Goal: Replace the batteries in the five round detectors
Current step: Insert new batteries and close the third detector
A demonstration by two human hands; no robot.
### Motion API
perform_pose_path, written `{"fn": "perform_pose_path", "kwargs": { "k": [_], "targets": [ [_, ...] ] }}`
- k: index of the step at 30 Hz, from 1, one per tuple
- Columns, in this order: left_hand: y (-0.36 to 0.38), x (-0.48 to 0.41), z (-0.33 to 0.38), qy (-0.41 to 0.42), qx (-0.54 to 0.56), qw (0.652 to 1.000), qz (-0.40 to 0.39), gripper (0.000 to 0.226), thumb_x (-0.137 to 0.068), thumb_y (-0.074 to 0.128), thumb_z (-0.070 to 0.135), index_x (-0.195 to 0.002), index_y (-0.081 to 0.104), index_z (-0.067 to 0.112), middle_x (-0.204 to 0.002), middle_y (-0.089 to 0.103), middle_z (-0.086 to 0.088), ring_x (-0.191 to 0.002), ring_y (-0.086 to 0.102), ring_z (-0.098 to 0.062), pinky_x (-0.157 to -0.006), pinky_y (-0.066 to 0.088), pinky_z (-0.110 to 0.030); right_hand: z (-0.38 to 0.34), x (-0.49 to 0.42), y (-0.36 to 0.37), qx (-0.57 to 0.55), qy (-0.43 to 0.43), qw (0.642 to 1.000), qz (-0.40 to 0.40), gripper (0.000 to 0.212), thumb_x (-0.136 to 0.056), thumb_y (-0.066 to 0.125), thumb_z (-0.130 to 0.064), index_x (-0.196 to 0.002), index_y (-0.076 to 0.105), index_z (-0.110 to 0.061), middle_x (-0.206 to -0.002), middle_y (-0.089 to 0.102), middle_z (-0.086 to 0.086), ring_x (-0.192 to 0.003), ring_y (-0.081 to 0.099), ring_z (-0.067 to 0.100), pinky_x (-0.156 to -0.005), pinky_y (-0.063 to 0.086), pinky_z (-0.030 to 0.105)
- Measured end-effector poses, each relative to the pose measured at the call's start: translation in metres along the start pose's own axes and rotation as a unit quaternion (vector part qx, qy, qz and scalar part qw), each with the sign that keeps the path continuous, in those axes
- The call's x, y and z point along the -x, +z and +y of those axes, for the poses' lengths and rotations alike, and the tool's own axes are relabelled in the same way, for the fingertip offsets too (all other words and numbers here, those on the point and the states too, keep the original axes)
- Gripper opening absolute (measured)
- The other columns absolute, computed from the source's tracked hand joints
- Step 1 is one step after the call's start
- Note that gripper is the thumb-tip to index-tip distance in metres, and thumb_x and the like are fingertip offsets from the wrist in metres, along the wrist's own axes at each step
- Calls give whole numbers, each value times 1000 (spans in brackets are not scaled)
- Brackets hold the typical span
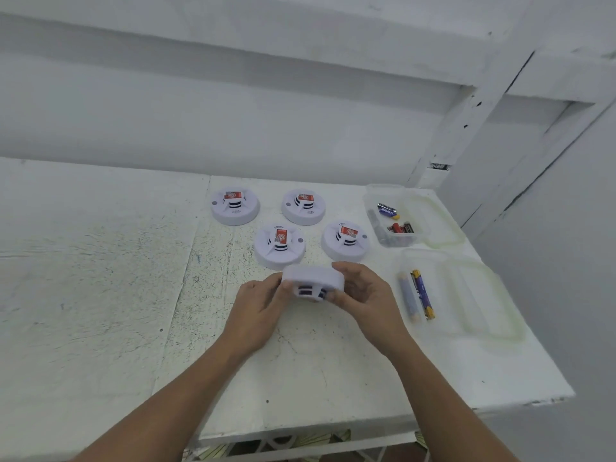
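Both hands hold one white round detector (313,279) just above the table, turned upside down so its vented dome faces me. My left hand (263,306) grips its left edge and my right hand (363,295) grips its right edge. Several more detectors lie on the table behind it, each with a red label on top: far left (235,206), far right (303,206), near left (280,245), near right (346,241). A clear tub (376,200) at the right holds loose batteries (388,211). A nearer clear tub (403,258) holds a purple and yellow battery strip (422,294).
The white table (300,361) ends close on the right and at its front edge. A white wall rises behind the detectors. Two clear tub lids (448,228) (480,295) lie to the right of the tubs. The left half of the table is scuffed and speckled.
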State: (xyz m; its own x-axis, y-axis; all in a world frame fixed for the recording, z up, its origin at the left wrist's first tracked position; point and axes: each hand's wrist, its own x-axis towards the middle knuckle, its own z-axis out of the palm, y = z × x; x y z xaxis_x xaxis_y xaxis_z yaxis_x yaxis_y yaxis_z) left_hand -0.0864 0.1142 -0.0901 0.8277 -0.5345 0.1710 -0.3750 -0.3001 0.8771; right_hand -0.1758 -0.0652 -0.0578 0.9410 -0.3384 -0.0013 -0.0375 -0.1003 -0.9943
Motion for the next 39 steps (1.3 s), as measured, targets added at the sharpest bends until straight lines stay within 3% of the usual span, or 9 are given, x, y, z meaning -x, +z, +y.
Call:
{"fn": "perform_pose_path", "kwargs": {
  "k": [3,6,9,14,19,24,27,34,39],
  "targets": [
    [0,1,0,1,4,1000,3,53,-93,29,62,-91,64,23,-57,50,-9,-51,41,-19,-49,25,-20,-1,-3,7,-34,18,999,31,26,-85,68,-13,-111,66,-11,-100,73,6,-91,71,23,-77,59,41],
    [0,1,0,-14,10,1000,10,36,-91,35,53,-92,62,29,-62,54,-5,-53,41,-10,-51,29,-20,1,-3,13,-68,57,995,38,25,-89,63,-21,-112,66,-10,-98,74,9,-90,71,27,-72,60,39],
    [0,2,0,-8,6,1000,10,35,-90,38,52,-96,64,29,-67,60,-3,-59,48,-16,-52,31,-21,4,-2,15,-81,73,993,48,27,-91,59,-23,-113,65,-8,-96,75,9,-89,72,27,-72,60,39],
    [-1,5,4,-32,28,999,7,29,-89,46,41,-101,67,26,-83,70,13,-75,62,-11,-63,44,-26,5,0,13,-87,88,992,38,26,-92,59,-23,-111,65,-5,-95,74,11,-88,72,28,-70,60,36],
    [-1,6,1,-43,25,999,8,39,-80,43,53,-97,67,28,-79,70,0,-73,62,-20,-66,47,-39,7,4,13,-80,87,993,27,27,-93,58,-22,-112,64,-5,-96,74,10,-87,72,26,-69,59,33],
    [-2,8,2,-49,21,999,5,38,-81,44,52,-99,66,28,-80,71,4,-75,63,-14,-69,47,-37,10,7,13,-73,82,993,35,28,-92,58,-24,-112,64,-5,-97,74,10,-86,72,26,-70,60,37],
    [-2,9,3,-47,27,999,2,40,-79,42,55,-98,66,29,-80,71,-3,-76,63,-21,-70,48,-40,12,8,15,-69,74,994,45,28,-91,59,-25,-111,64,-5,-96,74,11,-86,72,26,-69,60,38],
    [-1,11,7,-60,23,998,9,28,-84,48,42,-96,67,27,-78,72,3,-73,63,-15,-65,46,-30,13,10,15,-65,62,995,51,24,-92,59,-22,-110,65,-7,-94,75,9,-85,72,24,-65,60,33],
    [-1,13,12,-60,29,998,8,27,-83,48,38,-96,68,25,-77,71,14,-71,62,-7,-57,40,-11,14,10,15,-60,60,995,55,26,-93,58,-22,-111,64,-5,-93,75,8,-84,72,22,-65,60,34]
  ]
}}
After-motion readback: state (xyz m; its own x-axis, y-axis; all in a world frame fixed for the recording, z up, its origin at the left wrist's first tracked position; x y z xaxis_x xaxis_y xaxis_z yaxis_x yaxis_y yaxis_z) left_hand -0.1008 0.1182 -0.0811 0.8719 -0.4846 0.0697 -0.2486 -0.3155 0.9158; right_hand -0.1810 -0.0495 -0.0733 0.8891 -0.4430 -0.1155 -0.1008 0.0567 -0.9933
